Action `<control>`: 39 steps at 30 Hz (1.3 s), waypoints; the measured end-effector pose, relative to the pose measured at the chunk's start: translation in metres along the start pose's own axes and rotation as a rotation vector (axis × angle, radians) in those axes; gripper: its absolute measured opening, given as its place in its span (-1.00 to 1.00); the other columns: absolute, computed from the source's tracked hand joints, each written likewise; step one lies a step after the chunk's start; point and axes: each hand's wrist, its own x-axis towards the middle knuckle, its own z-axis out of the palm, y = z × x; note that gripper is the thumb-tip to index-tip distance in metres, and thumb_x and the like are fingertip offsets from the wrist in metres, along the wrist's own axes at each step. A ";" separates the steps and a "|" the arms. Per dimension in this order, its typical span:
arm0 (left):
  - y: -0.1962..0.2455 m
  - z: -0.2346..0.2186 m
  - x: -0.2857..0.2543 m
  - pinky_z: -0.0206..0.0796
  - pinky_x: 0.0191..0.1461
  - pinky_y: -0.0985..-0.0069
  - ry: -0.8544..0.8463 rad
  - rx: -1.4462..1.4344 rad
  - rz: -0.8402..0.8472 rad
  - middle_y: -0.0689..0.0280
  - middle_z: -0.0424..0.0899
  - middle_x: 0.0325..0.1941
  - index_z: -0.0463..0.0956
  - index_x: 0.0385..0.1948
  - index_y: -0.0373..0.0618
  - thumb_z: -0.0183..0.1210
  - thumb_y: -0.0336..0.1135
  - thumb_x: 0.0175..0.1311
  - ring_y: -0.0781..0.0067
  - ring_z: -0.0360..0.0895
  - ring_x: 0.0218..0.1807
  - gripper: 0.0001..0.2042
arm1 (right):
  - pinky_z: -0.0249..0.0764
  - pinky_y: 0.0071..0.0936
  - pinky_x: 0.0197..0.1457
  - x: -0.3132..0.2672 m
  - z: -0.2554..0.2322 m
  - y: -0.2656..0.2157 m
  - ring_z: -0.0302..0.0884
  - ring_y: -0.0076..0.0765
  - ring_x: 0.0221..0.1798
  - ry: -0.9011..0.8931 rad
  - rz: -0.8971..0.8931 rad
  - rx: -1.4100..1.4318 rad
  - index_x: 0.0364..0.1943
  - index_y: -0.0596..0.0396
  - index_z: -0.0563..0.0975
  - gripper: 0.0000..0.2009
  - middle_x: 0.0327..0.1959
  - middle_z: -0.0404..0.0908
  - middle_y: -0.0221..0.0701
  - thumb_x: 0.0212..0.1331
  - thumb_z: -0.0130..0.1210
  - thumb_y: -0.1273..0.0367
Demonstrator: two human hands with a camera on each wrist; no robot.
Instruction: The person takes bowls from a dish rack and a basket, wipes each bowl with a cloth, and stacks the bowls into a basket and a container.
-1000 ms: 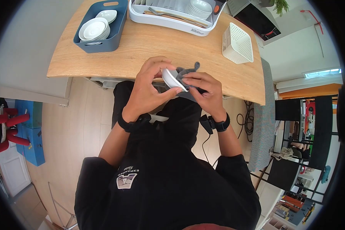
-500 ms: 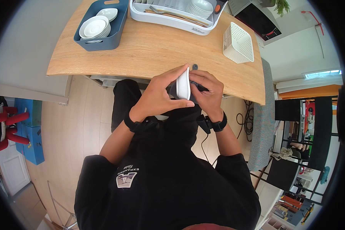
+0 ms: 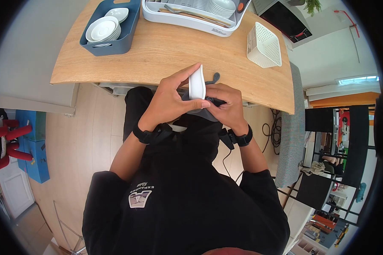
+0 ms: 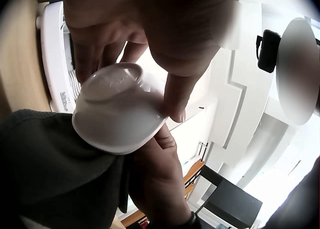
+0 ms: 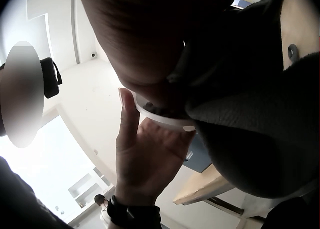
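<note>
At the near edge of the worktop (image 3: pixel 170 55), a dark grey cloth (image 4: pixel 50 164) hangs in the right hand's (image 3: pixel 228 102) curled grip, while the left hand's (image 3: pixel 169 97) grip, thumb opposite fingers, holds a white bowl (image 3: pixel 197 83) sideways against the cloth.

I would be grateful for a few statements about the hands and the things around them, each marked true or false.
1. The left hand holds a white bowl. True.
2. The right hand holds a cloth. True.
3. White dishes sit in both the blue basket and the rack. True.
4. The blue basket stands to the right of the rack. False: it stands to the left, on the same table.
5. The bowl stands upright on the table. False: it is tipped on its side in the left hand.
6. The cloth is bright red. False: it is dark grey.
</note>
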 end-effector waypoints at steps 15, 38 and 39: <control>0.005 0.003 -0.004 0.46 0.27 0.35 -0.106 -0.133 -0.052 0.07 0.57 0.29 0.34 0.39 -0.25 0.63 -0.17 -0.08 0.35 0.58 0.20 -0.07 | 0.58 -0.40 -0.17 0.007 -0.003 0.001 0.67 -0.25 -0.25 0.182 -0.239 -0.405 -0.26 0.06 0.73 -0.73 -0.19 0.76 -0.38 -0.13 0.32 0.60; -0.008 -0.002 -0.003 0.39 0.37 0.29 0.021 -0.268 -0.025 0.11 0.49 0.37 0.30 0.43 -0.20 0.59 -0.34 -0.02 0.35 0.52 0.28 -0.12 | 0.47 -0.36 -0.11 0.008 0.002 -0.009 0.58 -0.22 -0.27 0.061 -0.141 -0.161 -0.27 0.00 0.74 -0.73 -0.26 0.77 -0.42 -0.15 0.35 0.55; -0.008 -0.001 -0.003 0.41 0.35 0.30 0.019 -0.279 -0.051 0.11 0.50 0.36 0.31 0.42 -0.19 0.59 -0.32 -0.02 0.35 0.53 0.26 -0.12 | 0.49 -0.36 -0.10 0.008 0.001 -0.008 0.59 -0.21 -0.25 0.089 -0.148 -0.176 -0.27 0.01 0.74 -0.73 -0.25 0.77 -0.40 -0.16 0.35 0.56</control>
